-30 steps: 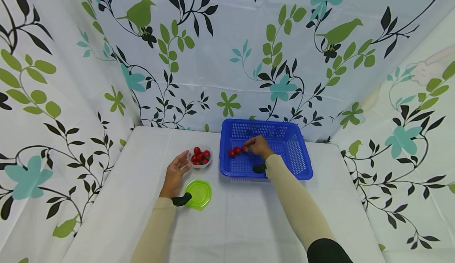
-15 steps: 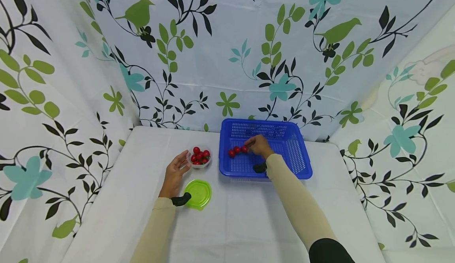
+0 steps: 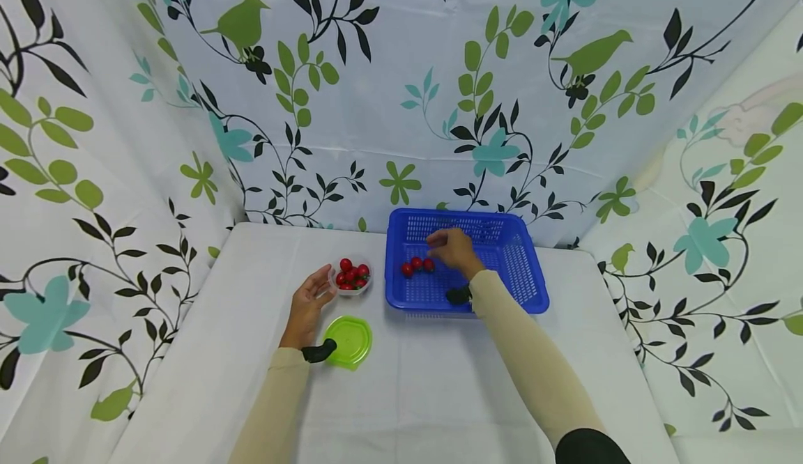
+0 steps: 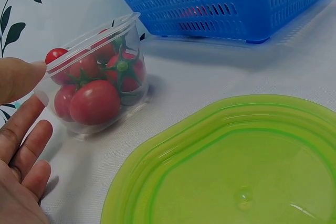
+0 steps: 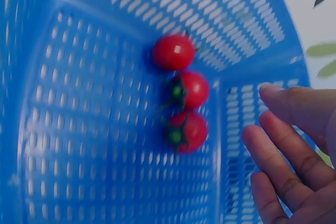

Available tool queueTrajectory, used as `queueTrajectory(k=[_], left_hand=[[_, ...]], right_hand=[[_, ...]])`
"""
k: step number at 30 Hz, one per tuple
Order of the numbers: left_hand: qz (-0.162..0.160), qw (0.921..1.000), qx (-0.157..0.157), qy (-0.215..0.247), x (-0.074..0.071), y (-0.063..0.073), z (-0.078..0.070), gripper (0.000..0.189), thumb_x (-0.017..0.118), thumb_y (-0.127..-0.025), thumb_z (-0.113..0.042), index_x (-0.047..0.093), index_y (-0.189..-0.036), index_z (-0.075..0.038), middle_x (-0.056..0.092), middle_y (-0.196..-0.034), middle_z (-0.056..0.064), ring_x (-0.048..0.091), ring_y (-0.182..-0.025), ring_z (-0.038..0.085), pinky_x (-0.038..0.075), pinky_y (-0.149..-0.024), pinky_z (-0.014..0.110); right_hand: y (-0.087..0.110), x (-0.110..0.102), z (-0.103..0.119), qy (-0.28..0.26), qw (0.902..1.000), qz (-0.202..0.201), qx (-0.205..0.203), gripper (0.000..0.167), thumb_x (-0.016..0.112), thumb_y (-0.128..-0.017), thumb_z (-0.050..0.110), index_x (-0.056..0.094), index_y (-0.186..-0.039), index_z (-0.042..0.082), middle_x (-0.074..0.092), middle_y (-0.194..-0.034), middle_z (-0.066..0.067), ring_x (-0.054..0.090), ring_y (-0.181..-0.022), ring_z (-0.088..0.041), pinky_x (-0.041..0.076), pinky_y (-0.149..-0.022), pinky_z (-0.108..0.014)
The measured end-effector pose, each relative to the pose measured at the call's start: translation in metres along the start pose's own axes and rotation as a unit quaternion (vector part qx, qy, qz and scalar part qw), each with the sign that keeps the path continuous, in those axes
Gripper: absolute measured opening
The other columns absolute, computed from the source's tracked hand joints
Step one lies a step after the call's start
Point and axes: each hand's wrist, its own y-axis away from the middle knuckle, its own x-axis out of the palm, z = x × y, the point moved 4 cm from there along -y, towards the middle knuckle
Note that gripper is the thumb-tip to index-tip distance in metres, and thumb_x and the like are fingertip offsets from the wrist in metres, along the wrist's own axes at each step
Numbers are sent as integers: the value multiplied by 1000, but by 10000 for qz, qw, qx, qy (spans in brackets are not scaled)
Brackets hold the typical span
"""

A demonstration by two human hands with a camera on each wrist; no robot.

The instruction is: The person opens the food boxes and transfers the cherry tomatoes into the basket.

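At the left of the table, a small clear plastic container (image 3: 350, 290) holds several red cherry tomatoes (image 4: 95, 102) with green stems. My left hand (image 3: 307, 305) pinches its near rim between thumb and index finger, the other fingers spread loosely below. A blue slotted basket (image 3: 401, 300) stands to the right, with three cherry tomatoes (image 5: 174, 52) in a row on its floor. Over the basket is my right hand (image 3: 456, 251), fingers parted and holding nothing. In the right wrist view, its fingertips are apart from the tomatoes.
A translucent green lid (image 3: 348, 343) lies flat on the white tablecloth (image 3: 401, 380), in front of the clear container and beside my left wrist. Patterned curtains (image 3: 351, 129) with leaves and birds enclose the table at the back and both sides.
My right hand has drawn up and away from the rightmost tomato in the basket, its fingers now apart from it. The left hand and the container have stayed in place.
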Motion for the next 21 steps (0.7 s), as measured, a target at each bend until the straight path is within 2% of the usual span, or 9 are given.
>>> queueTrajectory(k=[3, 7, 14, 21], left_hand=[[2, 10000, -36, -11, -1, 1, 0, 61, 67, -103, -5, 48, -160, -18, 47, -167, 6, 43, -146, 24, 48, -98, 8], [-5, 10000, 32, 1, -1, 2, -1, 61, 66, -104, -3, 47, -161, -16, 46, -167, 9, 42, -147, 27, 49, -98, 7], [-12, 10000, 41, 8, 0, 2, -1, 61, 66, -104, -3, 46, -161, -15, 45, -168, 10, 40, -150, 31, 49, -96, 6], [-15, 10000, 41, 41, 0, 1, -1, 61, 65, -104, -2, 47, -161, -14, 46, -167, 10, 40, -150, 31, 49, -96, 6]], right_hand=[[4, 4, 14, -88, 9997, -11, -229, 36, 80, -92, 6, 74, -127, 4, 75, -129, -18, 70, -120, -34, 56, -107, -51], [8, 12, 30, -214, 9984, -69, -527, 39, 82, -93, 12, 73, -130, 3, 76, -128, -16, 73, -116, -31, 59, -104, -47], [14, 28, 57, -542, 9953, -107, -799, 36, 83, -94, 18, 74, -128, 8, 76, -127, -13, 74, -113, -26, 62, -100, -42], [19, 45, 80, -459, 9917, -107, -1195, 34, 84, -93, 19, 77, -124, 12, 77, -124, -10, 74, -110, -24, 63, -97, -42]])
